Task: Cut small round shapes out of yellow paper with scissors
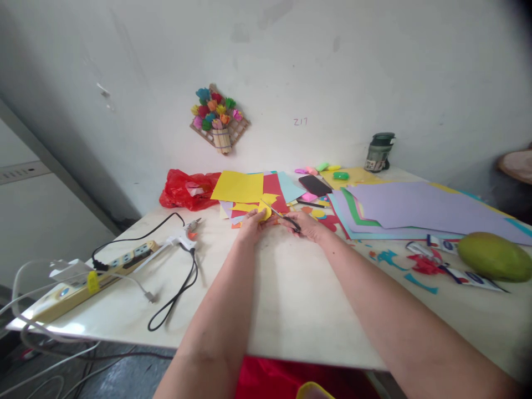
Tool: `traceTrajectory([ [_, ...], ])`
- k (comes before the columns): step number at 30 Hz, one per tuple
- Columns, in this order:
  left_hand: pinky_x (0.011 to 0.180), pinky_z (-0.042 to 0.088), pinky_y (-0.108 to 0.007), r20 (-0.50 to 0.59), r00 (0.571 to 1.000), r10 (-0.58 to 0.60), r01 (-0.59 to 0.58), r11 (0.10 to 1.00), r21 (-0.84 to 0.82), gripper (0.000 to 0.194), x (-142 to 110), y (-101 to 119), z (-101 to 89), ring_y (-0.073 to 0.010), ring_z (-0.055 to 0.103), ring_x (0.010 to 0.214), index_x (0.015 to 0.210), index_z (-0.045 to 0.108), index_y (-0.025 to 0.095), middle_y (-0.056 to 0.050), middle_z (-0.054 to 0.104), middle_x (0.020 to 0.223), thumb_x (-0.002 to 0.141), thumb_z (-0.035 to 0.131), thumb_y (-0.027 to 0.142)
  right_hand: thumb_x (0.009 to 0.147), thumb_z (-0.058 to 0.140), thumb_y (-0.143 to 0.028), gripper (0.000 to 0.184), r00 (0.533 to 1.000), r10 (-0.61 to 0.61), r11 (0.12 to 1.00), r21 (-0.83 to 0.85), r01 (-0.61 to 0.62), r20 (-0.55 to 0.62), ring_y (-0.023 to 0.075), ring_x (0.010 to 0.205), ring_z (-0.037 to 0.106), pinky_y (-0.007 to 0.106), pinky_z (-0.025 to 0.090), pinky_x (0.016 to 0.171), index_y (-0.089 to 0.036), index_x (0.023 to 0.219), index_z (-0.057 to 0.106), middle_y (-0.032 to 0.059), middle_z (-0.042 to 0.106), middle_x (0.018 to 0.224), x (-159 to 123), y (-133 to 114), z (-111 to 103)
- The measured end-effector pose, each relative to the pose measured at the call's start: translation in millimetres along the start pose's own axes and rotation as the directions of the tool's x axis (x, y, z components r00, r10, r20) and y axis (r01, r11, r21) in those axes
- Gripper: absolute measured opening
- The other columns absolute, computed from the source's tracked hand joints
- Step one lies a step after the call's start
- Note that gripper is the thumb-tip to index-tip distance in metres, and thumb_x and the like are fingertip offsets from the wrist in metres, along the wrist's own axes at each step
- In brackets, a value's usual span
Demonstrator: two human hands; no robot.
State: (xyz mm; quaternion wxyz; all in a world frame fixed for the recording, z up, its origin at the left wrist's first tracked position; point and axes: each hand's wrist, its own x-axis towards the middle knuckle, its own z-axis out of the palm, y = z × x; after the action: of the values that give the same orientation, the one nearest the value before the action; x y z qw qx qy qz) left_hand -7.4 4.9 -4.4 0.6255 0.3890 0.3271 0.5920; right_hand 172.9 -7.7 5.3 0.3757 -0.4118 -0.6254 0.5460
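My left hand (254,224) pinches a small piece of yellow paper (266,209) near the middle of the table. In my right hand (306,224) is a pair of scissors (292,223) with dark handles, its blades pointing left to the yellow piece. Whether the blades are parted is too small to tell. Behind the hands lie a larger yellow sheet (238,187), a red sheet (273,187) and a pale blue sheet (290,187), with cut scraps around them.
Left stand a red plastic bag (187,189), a glue gun (184,237) and a power strip (124,260) with cords. Right are stacked purple sheets (424,204), a green mango (494,256), glue tubes (469,277) and blue scraps (419,282). A phone-like black slab (315,185) and bottle (379,152) sit behind.
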Motion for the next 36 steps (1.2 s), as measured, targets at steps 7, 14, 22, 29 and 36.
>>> traceTrajectory([
  [7,0.082,0.059,-0.036,-0.018,1.000,-0.003,0.003,1.000,-0.006,0.016,1.5,0.0,-1.0,-0.0238,0.074,0.080,0.078,0.067,0.013,-0.009,0.074,0.081,0.072,0.078,0.021,0.062,0.076,-0.053,0.041,1.000,-0.004,1.000,0.004,0.004,0.013,0.0047,0.036,0.034,0.020,0.023,0.033,-0.017,0.065,0.056,-0.0066,0.046,0.045,0.5,0.0,-0.7],
  [14,0.083,0.059,-0.037,-0.027,1.000,0.001,-0.001,1.000,-0.007,0.015,2.5,-1.4,-3.1,-0.0239,0.073,0.081,0.081,0.068,0.011,-0.011,0.074,0.085,0.073,0.077,0.020,0.066,0.075,-0.049,0.038,1.000,-0.007,1.000,0.006,0.007,0.016,0.0045,0.035,0.035,0.020,0.024,0.033,-0.017,0.065,0.055,-0.0064,0.046,0.045,0.7,2.0,-1.5],
  [22,0.073,0.060,-0.031,-0.024,0.999,0.027,-0.028,0.999,-0.022,0.012,3.6,-2.1,-3.6,-0.0204,0.073,0.077,0.078,0.067,0.012,-0.008,0.072,0.081,0.074,0.076,0.018,0.067,0.072,-0.046,0.035,1.000,0.003,0.999,0.034,-0.004,0.020,0.0045,0.035,0.036,0.019,0.024,0.033,-0.016,0.064,0.055,-0.0056,0.047,0.045,-0.6,1.6,-1.4],
  [29,0.077,0.060,-0.032,0.003,1.000,0.006,-0.006,1.000,-0.016,0.012,2.1,-1.3,-2.7,-0.0217,0.073,0.079,0.077,0.067,0.012,-0.008,0.072,0.079,0.074,0.076,0.018,0.067,0.073,-0.047,0.035,1.000,0.003,0.999,0.035,-0.004,0.017,0.0049,0.034,0.038,0.019,0.024,0.033,-0.016,0.066,0.055,-0.0052,0.049,0.046,-2.3,0.0,-1.0],
  [36,0.085,0.059,-0.039,0.019,1.000,-0.011,0.011,1.000,-0.010,0.016,0.6,-1.0,-1.7,-0.0244,0.074,0.082,0.077,0.066,0.012,-0.010,0.073,0.080,0.072,0.078,0.019,0.066,0.073,-0.050,0.038,1.000,0.000,1.000,0.027,0.000,0.004,0.0050,0.034,0.039,0.019,0.024,0.033,-0.017,0.065,0.054,-0.0050,0.050,0.046,-1.6,1.8,-1.2],
])
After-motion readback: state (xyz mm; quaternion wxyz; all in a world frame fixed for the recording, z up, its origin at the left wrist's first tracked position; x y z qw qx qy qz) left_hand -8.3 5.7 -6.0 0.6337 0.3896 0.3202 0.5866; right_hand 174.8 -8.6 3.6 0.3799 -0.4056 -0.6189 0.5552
